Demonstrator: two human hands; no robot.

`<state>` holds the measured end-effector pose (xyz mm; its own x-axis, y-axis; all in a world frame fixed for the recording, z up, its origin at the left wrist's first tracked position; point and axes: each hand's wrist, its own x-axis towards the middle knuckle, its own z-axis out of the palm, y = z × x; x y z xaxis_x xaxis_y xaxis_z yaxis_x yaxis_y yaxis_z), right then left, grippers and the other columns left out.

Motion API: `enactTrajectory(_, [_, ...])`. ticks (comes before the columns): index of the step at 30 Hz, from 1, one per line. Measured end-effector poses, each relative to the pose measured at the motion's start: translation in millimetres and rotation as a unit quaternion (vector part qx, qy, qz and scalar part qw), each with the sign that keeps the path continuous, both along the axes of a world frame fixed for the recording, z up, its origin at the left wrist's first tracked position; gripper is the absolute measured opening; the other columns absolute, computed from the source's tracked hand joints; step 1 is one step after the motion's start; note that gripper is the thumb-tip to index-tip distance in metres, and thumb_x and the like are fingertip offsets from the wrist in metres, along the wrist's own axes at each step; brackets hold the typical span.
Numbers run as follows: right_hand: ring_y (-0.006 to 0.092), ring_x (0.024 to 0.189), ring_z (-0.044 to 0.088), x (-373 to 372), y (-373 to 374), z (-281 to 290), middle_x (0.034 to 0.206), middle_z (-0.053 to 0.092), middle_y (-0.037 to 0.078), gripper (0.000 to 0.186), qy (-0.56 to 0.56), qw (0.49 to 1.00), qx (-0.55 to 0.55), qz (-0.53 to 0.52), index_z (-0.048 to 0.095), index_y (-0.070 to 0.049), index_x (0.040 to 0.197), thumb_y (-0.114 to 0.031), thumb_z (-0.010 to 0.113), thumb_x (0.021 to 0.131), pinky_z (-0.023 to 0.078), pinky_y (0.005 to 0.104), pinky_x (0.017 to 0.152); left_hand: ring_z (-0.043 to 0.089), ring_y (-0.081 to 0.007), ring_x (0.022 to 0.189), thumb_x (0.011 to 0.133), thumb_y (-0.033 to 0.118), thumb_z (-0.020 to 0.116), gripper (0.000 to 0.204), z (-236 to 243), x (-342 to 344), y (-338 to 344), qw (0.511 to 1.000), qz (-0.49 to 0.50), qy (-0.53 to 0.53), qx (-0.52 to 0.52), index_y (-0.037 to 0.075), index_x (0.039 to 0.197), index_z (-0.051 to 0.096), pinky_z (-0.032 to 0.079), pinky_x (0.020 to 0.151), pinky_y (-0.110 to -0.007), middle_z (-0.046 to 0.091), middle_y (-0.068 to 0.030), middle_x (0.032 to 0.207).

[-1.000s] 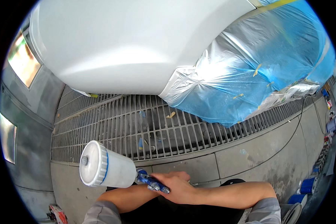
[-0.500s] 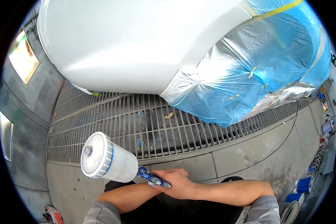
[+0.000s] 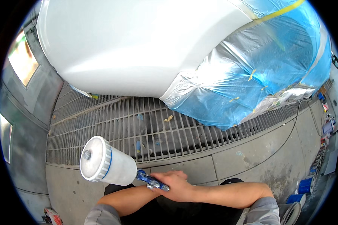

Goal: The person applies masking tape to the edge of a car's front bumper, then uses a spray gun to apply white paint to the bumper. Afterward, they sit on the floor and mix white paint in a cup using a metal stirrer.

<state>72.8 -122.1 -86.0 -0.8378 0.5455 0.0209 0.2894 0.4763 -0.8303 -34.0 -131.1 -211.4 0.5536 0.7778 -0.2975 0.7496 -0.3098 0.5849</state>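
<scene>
My right hand [image 3: 178,189] is closed round a blue spray gun [image 3: 148,179] at the lower centre, held sideways with its white cup and lid [image 3: 110,161] toward the left. My left forearm [image 3: 122,200] runs beneath it; my left hand [image 3: 181,174] is mostly hidden behind the right one, only some fingers showing, and what it holds I cannot make out. Above and beyond the gun stands a white car body panel [image 3: 139,45]. Blue plastic sheeting [image 3: 274,60], with bits of yellow tape, covers the part to its right.
A metal floor grate [image 3: 120,131] runs under the car, with concrete floor [image 3: 187,167] nearer me. A thin hose [image 3: 278,148] crosses the floor at right. Cans [image 3: 304,185] line the right edge. A grey booth wall with bright panels [image 3: 22,97] is on the left.
The view has shifted slightly. My hands and the spray gun hold much the same pose, appearing a little farther left and higher than a second ago.
</scene>
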Motion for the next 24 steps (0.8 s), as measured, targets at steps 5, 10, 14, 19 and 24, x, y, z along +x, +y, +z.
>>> enactTrajectory(5, [0.0457,0.099,0.069,-0.7,2.8,-1.8,0.113,0.072,0.022,0.047,0.024,0.999,-0.030,0.002,0.058,-0.007,0.137,-0.028,0.069,0.096,0.052,0.0540,0.088,0.075,-0.0335,0.098,0.082,0.018,0.065,0.020,3.6,8.7,10.1,0.993,-0.021,0.118,-0.022,0.012,0.094,0.080,0.060,0.083,-0.047,0.075,-0.0145,0.103])
enactTrajectory(10, [0.0446,0.095,0.071,-4.3,5.3,-3.3,0.108,0.074,0.021,0.049,0.004,1.000,-0.005,0.001,0.060,-0.007,0.137,-0.027,0.071,0.093,0.054,0.0529,0.086,0.074,-0.0345,0.100,0.084,0.016,0.066,0.019,-2.2,8.2,8.2,0.991,-0.007,0.126,-0.048,0.011,0.096,0.079,0.060,0.083,-0.048,0.075,-0.0150,0.104])
enactTrajectory(14, [0.0422,0.095,0.073,-0.2,7.3,6.0,0.104,0.076,0.020,0.050,0.034,0.998,-0.001,-0.047,0.063,-0.008,0.136,-0.026,0.074,0.091,0.057,0.0502,0.085,0.074,-0.0356,0.101,0.084,0.014,0.066,0.019,-6.4,3.4,6.7,0.992,-0.002,0.112,-0.062,0.009,0.098,0.079,0.060,0.084,-0.049,0.076,-0.0154,0.105])
enactTrajectory(19, [0.0331,0.088,0.077,22.0,15.8,24.4,0.098,0.076,0.020,0.041,0.033,0.986,-0.053,-0.151,0.068,-0.005,0.131,-0.012,0.075,0.091,0.060,0.0380,0.077,0.073,-0.0371,0.102,0.085,0.012,0.067,0.019,-26.9,13.4,10.9,0.994,0.020,0.062,-0.091,0.007,0.100,0.078,0.060,0.084,-0.049,0.076,-0.0158,0.106])
enactTrajectory(24, [0.0252,0.077,0.069,71.8,36.3,49.9,0.099,0.075,0.015,0.040,0.061,0.926,-0.131,-0.348,0.066,-0.006,0.132,-0.014,0.072,0.094,0.054,0.0335,0.067,0.073,-0.0393,0.104,0.085,0.011,0.068,0.021,-27.2,-2.1,0.4,0.988,0.030,0.071,-0.132,0.006,0.103,0.078,0.059,0.083,-0.051,0.076,-0.0169,0.108])
